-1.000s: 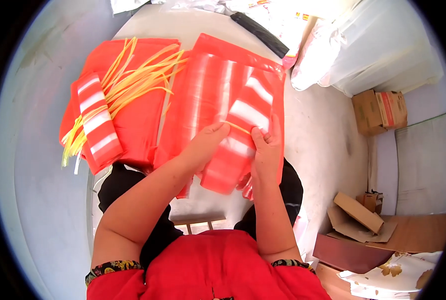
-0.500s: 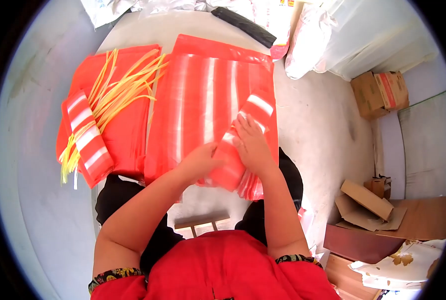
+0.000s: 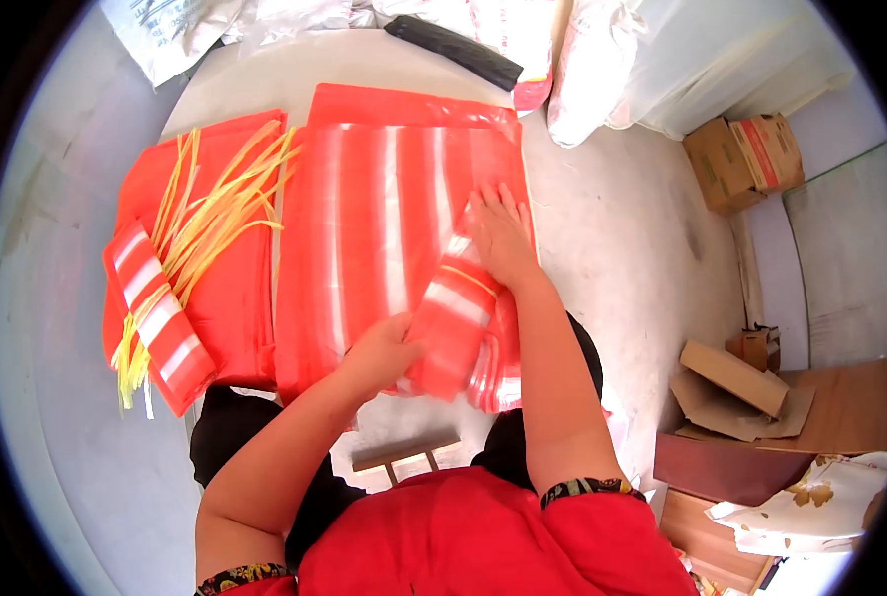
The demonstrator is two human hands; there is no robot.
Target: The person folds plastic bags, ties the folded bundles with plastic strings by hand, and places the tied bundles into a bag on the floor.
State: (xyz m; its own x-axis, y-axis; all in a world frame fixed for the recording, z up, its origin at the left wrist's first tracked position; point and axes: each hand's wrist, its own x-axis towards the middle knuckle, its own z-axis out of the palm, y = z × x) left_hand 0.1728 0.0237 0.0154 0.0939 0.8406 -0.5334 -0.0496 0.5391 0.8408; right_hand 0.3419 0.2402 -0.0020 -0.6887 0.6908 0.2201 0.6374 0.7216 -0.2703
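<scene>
A folded bundle of red-and-white striped plastic film (image 3: 451,316) slants across the flat striped plastic sheets (image 3: 364,228). A thin yellow tie (image 3: 469,279) crosses the bundle near its middle. My left hand (image 3: 380,356) closes on the bundle's lower left edge, its fingertips partly hidden there. Over the upper end lies my right hand (image 3: 503,236), palm down with fingers stretched out. Another striped bundle (image 3: 161,316) rests on the left stack, crossed by yellow strips.
Several loose yellow strips (image 3: 227,209) spread over a red plastic stack (image 3: 249,278) on the left. A black roll (image 3: 453,52) and white bags (image 3: 594,70) lie at the back. Cardboard boxes (image 3: 726,174) stand on the right, with an opened carton (image 3: 736,392) nearer me.
My right hand has shifted to the bundle's upper end, and the yellow tie around it now shows. My left hand has moved slightly down and left. The whole view has shifted a little.
</scene>
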